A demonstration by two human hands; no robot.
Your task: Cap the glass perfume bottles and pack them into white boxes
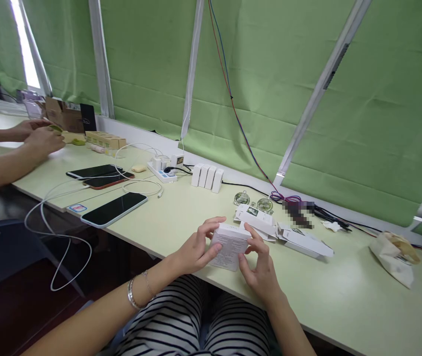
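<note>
Position: white box [229,248] over near edge of bench [344,296]. Clasped between left grip [195,249] and right grip [260,267], both curled closed on its sides. Opened white cartons [303,242] just beyond.

Behind the left hand [195,250], the wrist carries a silver chain bracelet [133,295] and, just beside it, a thinner bracelet [147,284]. Both forearms are bare. The legs wear black-and-white striped clothing [196,326].

Box [229,244] — matt white card; phones [114,208] — glossy glass.
</note>
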